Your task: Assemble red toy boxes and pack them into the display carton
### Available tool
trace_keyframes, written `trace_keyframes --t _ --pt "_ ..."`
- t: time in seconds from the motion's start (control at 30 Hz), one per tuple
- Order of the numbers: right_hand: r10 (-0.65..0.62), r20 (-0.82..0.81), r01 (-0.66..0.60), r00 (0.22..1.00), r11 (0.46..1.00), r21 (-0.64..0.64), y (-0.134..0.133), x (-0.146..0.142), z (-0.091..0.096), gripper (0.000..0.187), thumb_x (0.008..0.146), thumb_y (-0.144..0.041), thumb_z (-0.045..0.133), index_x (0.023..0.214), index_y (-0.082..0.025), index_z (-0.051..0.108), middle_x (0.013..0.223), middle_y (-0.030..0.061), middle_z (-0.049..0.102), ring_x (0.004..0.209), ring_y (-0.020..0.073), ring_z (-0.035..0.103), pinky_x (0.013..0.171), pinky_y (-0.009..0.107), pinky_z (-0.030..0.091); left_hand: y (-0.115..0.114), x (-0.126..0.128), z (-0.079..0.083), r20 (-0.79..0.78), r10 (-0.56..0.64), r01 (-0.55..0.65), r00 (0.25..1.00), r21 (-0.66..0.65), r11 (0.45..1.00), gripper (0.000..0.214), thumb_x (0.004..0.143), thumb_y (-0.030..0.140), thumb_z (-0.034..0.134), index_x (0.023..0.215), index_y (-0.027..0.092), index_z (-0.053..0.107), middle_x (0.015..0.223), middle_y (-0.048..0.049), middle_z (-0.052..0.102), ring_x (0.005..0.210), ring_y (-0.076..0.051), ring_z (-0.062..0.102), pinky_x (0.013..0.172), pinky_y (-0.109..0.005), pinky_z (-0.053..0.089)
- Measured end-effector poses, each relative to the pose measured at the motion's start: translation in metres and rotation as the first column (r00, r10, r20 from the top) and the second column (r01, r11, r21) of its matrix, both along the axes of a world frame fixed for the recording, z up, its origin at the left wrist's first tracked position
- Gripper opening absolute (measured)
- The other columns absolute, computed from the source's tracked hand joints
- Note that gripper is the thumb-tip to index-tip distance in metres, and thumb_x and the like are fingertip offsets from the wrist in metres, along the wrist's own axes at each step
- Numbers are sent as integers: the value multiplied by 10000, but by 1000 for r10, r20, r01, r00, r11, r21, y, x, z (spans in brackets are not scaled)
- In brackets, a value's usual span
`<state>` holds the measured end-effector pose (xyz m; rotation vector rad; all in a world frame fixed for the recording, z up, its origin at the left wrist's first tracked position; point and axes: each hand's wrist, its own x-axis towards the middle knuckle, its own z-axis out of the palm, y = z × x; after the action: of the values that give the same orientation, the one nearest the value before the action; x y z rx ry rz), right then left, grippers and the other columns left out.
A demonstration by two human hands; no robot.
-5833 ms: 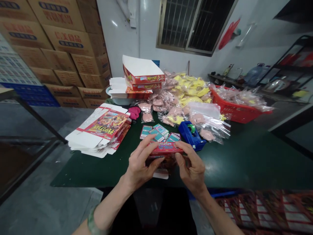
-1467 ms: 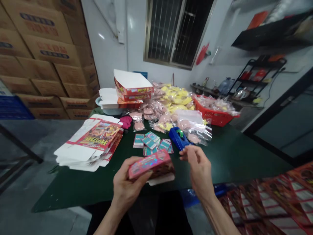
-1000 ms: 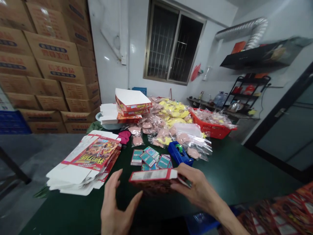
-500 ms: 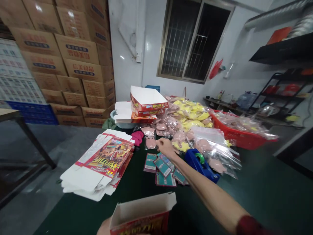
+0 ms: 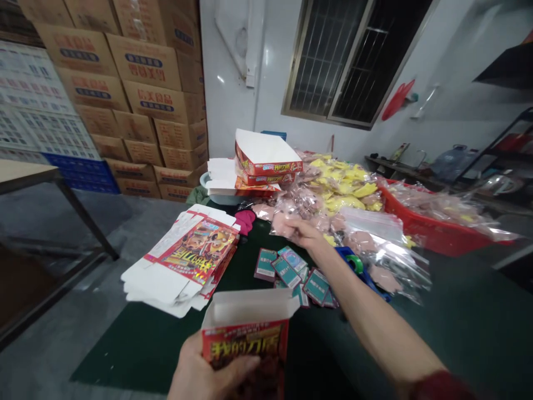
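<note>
One open red carton (image 5: 250,337), mouth upward

Green tabletop (image 5: 133,344) spreads beneath. Left of the carton, flattened printed cartons (image 5: 200,250) lie stacked, presumably saving room. The left hand (image 5: 199,369) grips the carton, seemingly keeping its mouth accessible; beyond it, the right hand (image 5: 307,232) pinches a bagged pink piece (image 5: 280,223). Just beyond the carton lie teal cards (image 5: 286,273).

Box (image 5: 266,343) near cards (image 5: 287,273) cut off below, partly hides left hand (image 5: 204,369). Dispenser (image 5: 368,275) right of cards part-hidden. Right hand (image 5: 306,233) beyond: grip blurred.
</note>
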<state>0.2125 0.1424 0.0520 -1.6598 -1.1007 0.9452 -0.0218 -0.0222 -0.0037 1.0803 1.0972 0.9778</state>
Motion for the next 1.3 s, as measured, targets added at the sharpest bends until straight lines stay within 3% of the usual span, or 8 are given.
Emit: trace_keyframes --t 0.13,0.3,0.4,0.53,0.77,0.97,1.13,1.3 --pt "55 -157 -18 986 974 227 -90 12 39 285 716 -414 688 866 -190 597 737 6 650 588 135 601 528 271 522 4 16 5 73 -109 108 991 18 994 407 526 390 811 827 141 695 774 -103 743 698 -253 700 624 -334 583" --pt "82 -140 18 987 804 595 -165 -23 49 292 581 -401 768 704 -211 583 625 -18 639 497 134 573 448 266 493 -4 39 5 176 -339 322 924 120 939 358 601 339 782 881 135 693 812 -107 743 711 -248 702 627 -334 582" --pt "-54 79 -9 995 771 637 -172 -32 38 280 557 -323 798 727 -201 611 674 -10 647 590 151 604 554 292 530 -11 44 10 159 -295 271 942 152 950 345 595 334 787 859 132 693 795 -97 743 698 -244 701 611 -322 581" --pt "49 308 -227 950 788 572 -175 -18 30 337 597 -338 786 881 -201 669 813 10 673 769 187 629 725 352 537 -13 39 14 49 -173 162 984 174 971 346 554 328 808 808 125 688 752 -80 741 674 -236 699 616 -317 582" --pt "35 333 -258 942 710 655 -177 -10 30 362 574 -338 811 907 -246 701 932 18 676 936 221 617 829 398 518 -16 41 18 68 -366 349 928 180 920 302 573 301 795 800 134 685 766 -78 744 664 -221 700 606 -308 582" --pt "494 367 -612 788 696 376 -182 8 37 398 680 -380 740 1050 -256 666 1029 4 679 960 179 629 827 335 513 -15 37 10 16 -234 226 972 199 954 322 572 316 795 800 127 668 745 -72 741 644 -215 696 591 -301 580" --pt "66 464 -381 884 675 631 -214 9 47 716 723 -468 694 1346 -284 393 1271 74 536 1133 236 532 897 406 468 -21 37 7 -107 -179 201 978 247 948 292 588 314 785 763 134 636 695 -50 727 599 -184 668 546 -257 545" --pt "-137 835 -645 534 572 507 -241 -25 32 313 840 -271 599 1144 -218 548 1113 67 632 1054 221 554 873 391 448 -36 36 2 -225 -179 253 958 364 896 287 611 303 768 814 149 637 696 -6 699 601 -154 634 530 -213 509"
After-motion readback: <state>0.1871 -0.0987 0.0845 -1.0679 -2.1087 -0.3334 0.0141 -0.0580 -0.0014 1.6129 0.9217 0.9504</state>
